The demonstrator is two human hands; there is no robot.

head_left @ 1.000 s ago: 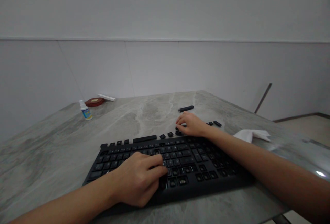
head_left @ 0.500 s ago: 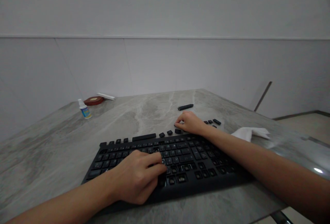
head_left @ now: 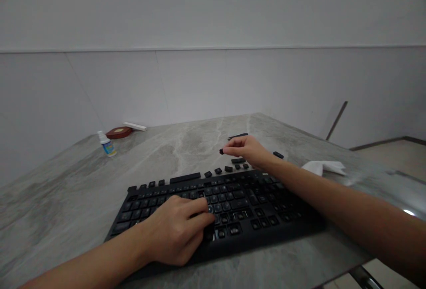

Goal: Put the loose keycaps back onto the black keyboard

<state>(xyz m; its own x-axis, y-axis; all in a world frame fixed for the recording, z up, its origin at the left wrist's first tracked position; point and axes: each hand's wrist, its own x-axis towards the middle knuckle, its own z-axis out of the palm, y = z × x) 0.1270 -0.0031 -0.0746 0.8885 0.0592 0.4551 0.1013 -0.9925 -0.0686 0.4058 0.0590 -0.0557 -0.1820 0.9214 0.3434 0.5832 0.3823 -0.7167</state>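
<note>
Right hand (head_left: 251, 149): fingers narrow, pinching a small black keycap (head_left: 221, 151) above the desk (head_left: 66, 200), beyond the far edge of the black keyboard (head_left: 253, 241). Long axis of the held piece too small to tell. Left hand (head_left: 181, 229): fingers curled on the keyboard near mid-length; whether they grip anything, cannot tell. Keyboard's long axis runs left to right, slightly slanted; its right part lies partly beneath the right forearm. From the right fingers, an uncapped socket (head_left: 234, 229) lies toward the person and slightly to the right; the left fingertips are nearer to it, just to its left. Loose keycaps line the keyboard's far edge, among them one (head_left: 208, 174) and a long black bar (head_left: 185, 178), the latter roughly parallel to that edge. These lie between the keyboard and the far part of the desk. A dark strip (head_left: 238, 136) lies just past the right hand, partly covered by it. White tissue (head_left: 324, 166) lies beyond the right forearm; spray bottle (head_left: 108, 147) upright, slightly tilted in view, and red-brown object (head_left: 119, 132) at far left, well apart from both hands.
</note>
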